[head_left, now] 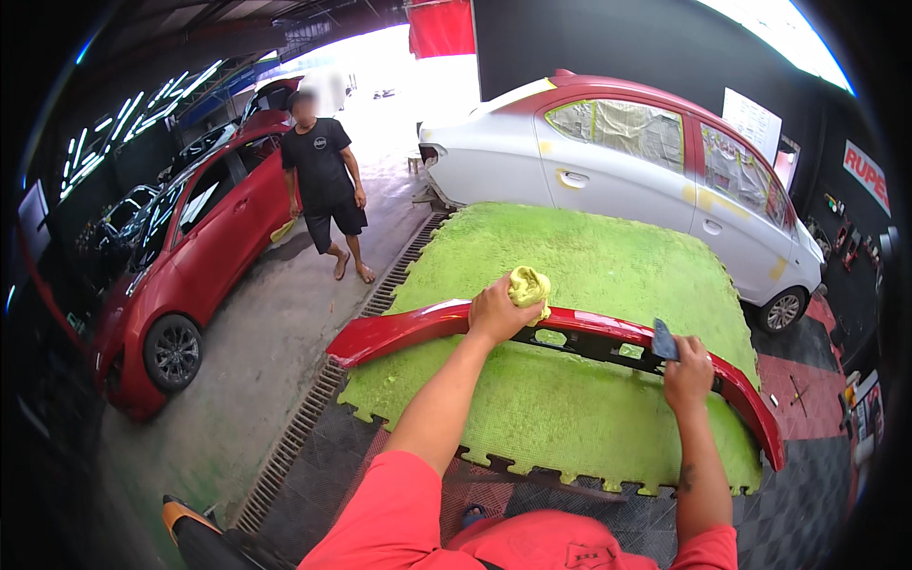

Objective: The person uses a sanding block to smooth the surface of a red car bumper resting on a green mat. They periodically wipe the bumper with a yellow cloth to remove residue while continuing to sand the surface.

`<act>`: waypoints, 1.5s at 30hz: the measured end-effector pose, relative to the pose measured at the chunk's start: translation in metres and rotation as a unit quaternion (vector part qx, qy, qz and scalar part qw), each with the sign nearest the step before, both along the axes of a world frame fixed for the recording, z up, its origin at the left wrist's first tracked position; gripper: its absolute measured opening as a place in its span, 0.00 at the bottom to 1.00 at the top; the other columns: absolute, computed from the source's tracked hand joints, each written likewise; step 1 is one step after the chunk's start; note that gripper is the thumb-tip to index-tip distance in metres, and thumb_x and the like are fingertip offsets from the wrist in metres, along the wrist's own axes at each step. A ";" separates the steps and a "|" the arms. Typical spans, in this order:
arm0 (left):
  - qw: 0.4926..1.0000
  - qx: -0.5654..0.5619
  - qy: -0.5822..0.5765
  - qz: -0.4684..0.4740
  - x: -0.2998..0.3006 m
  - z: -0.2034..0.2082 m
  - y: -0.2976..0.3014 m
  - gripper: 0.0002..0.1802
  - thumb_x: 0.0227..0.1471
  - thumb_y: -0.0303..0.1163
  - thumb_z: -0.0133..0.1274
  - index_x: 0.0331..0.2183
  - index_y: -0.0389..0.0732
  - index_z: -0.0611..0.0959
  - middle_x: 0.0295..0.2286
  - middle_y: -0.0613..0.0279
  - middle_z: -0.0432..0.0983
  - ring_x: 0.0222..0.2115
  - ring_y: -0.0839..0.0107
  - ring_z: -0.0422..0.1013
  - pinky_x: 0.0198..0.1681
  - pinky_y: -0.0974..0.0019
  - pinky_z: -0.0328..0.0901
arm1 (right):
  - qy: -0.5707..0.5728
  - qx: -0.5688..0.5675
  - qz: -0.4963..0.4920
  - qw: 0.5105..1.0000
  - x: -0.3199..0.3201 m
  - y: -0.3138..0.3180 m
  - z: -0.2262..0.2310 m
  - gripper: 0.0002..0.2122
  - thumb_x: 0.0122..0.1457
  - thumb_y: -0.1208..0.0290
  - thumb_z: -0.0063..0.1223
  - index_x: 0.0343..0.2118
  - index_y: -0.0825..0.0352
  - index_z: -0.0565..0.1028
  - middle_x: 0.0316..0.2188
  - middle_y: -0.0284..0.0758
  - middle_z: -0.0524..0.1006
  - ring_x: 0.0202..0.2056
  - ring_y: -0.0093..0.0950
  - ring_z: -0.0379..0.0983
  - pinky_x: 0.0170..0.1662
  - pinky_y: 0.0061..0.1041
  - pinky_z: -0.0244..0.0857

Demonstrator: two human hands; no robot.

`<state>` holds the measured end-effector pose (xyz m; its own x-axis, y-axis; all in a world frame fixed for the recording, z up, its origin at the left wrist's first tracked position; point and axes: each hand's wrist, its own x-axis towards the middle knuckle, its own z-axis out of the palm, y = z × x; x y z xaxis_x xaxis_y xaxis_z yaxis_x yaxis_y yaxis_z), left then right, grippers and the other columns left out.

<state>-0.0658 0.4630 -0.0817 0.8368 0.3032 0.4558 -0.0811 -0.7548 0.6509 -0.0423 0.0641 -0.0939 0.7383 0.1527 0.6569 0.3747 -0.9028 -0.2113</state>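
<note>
Although it is spread almost from the middle left to the lower right of the centre, the curved red bumper [608, 326] is carried wholly near the middle of the frame. At its upper edge, left of its middle, a bunched yellow-green cloth [528, 288] is gripped in the left hand [499, 315]; farther right, a flat blue-grey piece [664, 342] is pinched in the right hand [689, 369] against or just above the red surface, though contact cannot be told. The cloth is probably wadded to give a soft face, and the glossy finish is presumably guarded by the green foam mat [570, 242] beneath, by which a desk seems to be covered.

In the upper right, a silver-and-red car [617, 176] is parked, its windows masked with sheeting and tape, likely against paint. Large pale lettering is borne by a red sign [866, 176] at the far right; small print on a white sheet [752, 123] cannot be read. In the upper left, a person in black [321, 161], whose shirt is marked with a round emblem, is seen beside a red car [223, 214].
</note>
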 end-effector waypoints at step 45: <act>0.930 0.202 -0.042 -0.304 0.073 0.020 -0.322 0.27 0.48 0.49 0.74 0.44 0.41 0.89 0.39 0.51 0.87 0.39 0.52 0.84 0.46 0.49 0.78 | -0.041 0.648 -0.020 0.760 -0.169 -0.303 -0.020 0.12 0.70 0.74 0.63 0.52 0.70 0.76 0.45 0.30 0.83 0.47 0.19 0.79 0.53 0.22 0.71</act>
